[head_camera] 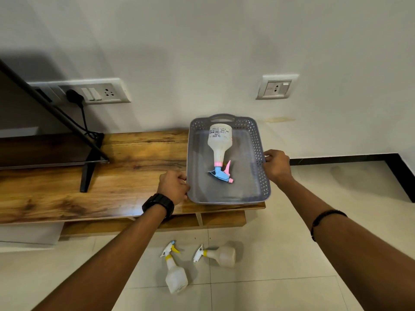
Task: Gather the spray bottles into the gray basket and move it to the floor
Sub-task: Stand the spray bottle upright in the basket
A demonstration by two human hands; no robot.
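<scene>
Gray basket [260, 158], one spray bottle [219, 144] inside

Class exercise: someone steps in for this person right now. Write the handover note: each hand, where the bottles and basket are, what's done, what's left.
Left hand grips the left rim of the gray basket; right hand grips the right rim.
The basket sits on the end of the wooden TV unit.
Done: the pink-and-blue spray bottle lies inside the basket.
Left: two yellow-collared spray bottles lie on the floor below; they need collecting, and the basket must go to the floor.
</scene>
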